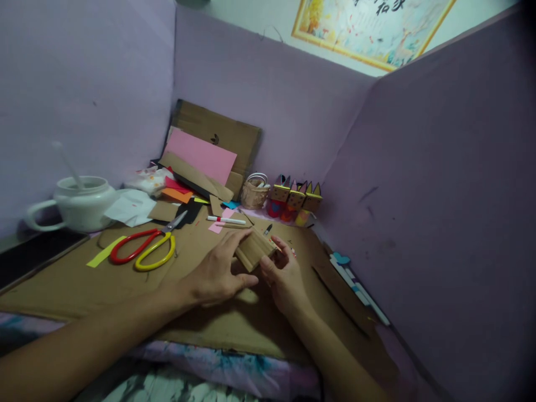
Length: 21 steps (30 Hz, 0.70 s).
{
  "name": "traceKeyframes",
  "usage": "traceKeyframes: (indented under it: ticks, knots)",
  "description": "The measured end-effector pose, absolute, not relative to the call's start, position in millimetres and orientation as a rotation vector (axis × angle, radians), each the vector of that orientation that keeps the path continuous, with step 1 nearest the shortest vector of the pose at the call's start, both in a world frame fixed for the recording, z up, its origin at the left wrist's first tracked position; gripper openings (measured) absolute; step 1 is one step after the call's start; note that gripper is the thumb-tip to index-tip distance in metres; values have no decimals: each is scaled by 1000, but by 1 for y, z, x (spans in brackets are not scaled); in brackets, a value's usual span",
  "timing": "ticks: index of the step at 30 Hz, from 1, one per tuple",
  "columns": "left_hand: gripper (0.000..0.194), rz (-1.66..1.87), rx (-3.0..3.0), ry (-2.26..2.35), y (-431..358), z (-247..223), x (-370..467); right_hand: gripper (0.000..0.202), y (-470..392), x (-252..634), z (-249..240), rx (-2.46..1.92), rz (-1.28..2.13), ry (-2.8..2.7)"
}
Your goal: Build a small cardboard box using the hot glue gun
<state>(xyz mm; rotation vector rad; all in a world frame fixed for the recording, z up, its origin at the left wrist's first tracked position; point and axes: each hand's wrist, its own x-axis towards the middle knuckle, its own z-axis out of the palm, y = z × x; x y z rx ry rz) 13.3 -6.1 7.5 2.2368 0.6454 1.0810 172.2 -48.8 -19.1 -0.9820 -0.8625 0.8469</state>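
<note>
Low over the cardboard mat [184,312], a small folded brown cardboard piece [254,249] with creases along its near side is held between my two hands. My right hand [287,276] grips its right end, with the thumb on the near face and the fingers behind the far edge. On the other side, my left hand [220,268] curls its fingers over the upper left edge, while its thumb stretches out just below the near corner. Just beyond lie a white marker [226,220] and a pink paper strip [221,226]. The underside of the piece is hidden.
Red-and-yellow-handled scissors [144,245] lie left, near a yellow strip [104,254], a white mug [84,204] and a phone [37,259]. Coloured paper [201,153], a small basket [254,192] and decorated cardboard figures [295,198] stand behind. Purple walls [427,184] enclose the desk.
</note>
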Motion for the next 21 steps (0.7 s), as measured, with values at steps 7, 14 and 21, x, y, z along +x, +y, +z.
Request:
traceKeyframes:
  ticks: [7, 14, 21]
  knots:
    - [76, 932, 1733, 539, 6, 12, 3, 61, -51, 182, -8, -945, 949, -958]
    - [64, 731, 1371, 393, 9, 20, -4, 59, -52, 194, 8, -883, 1266, -829]
    - [55, 570, 1084, 363, 5, 25, 2, 65, -54, 191, 5, -873, 1247, -960]
